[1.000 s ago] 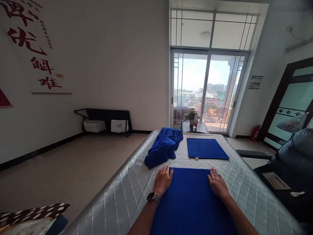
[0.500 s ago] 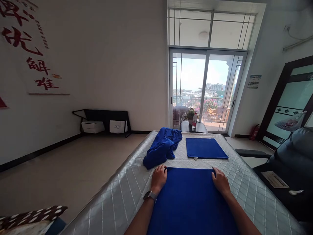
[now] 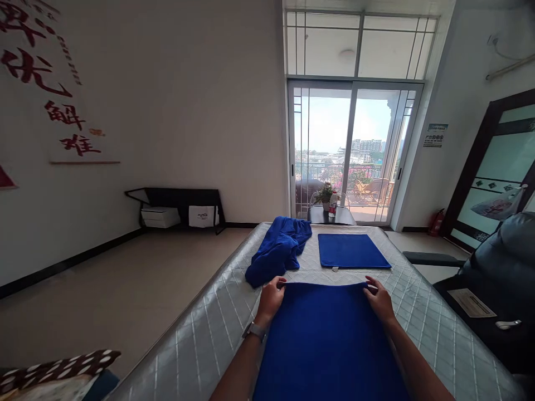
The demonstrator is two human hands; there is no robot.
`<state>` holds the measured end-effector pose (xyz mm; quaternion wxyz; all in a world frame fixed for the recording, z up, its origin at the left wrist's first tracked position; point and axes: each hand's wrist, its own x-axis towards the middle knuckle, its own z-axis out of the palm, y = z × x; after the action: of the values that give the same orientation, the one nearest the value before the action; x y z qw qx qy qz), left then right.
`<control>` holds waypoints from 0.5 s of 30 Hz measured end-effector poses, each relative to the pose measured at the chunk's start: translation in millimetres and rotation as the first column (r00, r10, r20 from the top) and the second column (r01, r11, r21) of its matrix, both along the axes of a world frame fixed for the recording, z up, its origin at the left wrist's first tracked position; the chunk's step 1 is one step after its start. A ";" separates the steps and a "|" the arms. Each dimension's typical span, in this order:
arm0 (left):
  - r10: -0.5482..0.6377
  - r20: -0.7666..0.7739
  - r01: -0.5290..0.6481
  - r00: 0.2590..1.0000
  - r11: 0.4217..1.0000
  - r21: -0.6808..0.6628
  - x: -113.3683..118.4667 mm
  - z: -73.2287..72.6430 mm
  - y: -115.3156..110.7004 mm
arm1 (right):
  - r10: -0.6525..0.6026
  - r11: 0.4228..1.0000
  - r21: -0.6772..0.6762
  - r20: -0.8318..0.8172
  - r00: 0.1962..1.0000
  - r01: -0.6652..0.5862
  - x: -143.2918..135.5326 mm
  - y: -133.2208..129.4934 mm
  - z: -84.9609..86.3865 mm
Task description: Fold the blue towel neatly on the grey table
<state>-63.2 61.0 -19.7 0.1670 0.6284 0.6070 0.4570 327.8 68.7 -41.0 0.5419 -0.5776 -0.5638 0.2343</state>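
A large blue cloth (image 3: 328, 340) lies spread in front of me on the silver quilted mattress (image 3: 200, 328). My left hand (image 3: 271, 301) pinches its far left corner, with a watch on that wrist. At the far right corner, my right hand (image 3: 378, 298) grips the edge between thumb and fingers. The far edge sags slightly between the two hands. Beyond it lies a flat, folded blue cloth (image 3: 353, 250) with a small white tag. A crumpled blue cloth (image 3: 279, 250) sits to its left.
A small dark table (image 3: 343, 216) with a plant and a bottle (image 3: 332, 204) stands past the mattress, before glass doors. On the right is a dark armchair (image 3: 501, 267). A black rack (image 3: 184, 197) with white boxes is by the left wall.
Both hands have closed on the far corners of the large cloth and risen slightly. Its far edge has lifted a little and now dips in the middle.
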 end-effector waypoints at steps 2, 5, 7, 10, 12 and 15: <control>-0.012 0.067 0.011 0.998 1.000 0.009 -2.2 4.2 -0.8 | 0.033 0.999 -0.035 -0.153 0.988 -0.039 1.1 -0.7 2.5; -0.035 0.152 0.033 0.988 0.999 0.021 -4.0 9.8 -2.7 | 0.092 0.992 -0.055 -0.281 0.955 -0.112 1.5 -5.0 8.3; -0.052 0.204 0.047 0.978 0.998 0.028 -5.1 12.1 -3.4 | 0.113 0.989 -0.058 -0.296 0.949 -0.136 1.8 -8.4 12.7; -0.075 0.283 0.068 0.956 0.997 0.035 -8.4 14.2 -2.9 | 0.084 0.994 -0.039 -0.312 0.947 -0.101 5.6 -11.7 18.5; -0.096 0.336 0.089 0.937 0.995 0.036 -12.2 15.8 -2.1 | 0.052 0.998 -0.009 -0.341 0.939 -0.058 10.3 -13.0 21.5; -0.130 0.407 0.129 0.904 0.991 0.029 -18.7 19.8 -1.7 | 0.038 0.999 0.028 -0.379 0.925 -0.030 17.3 -15.5 25.4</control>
<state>-81.8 59.4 0.1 0.3193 0.5582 0.5154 0.5664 345.1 53.2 -15.7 0.6427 -0.5056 -0.4609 0.3449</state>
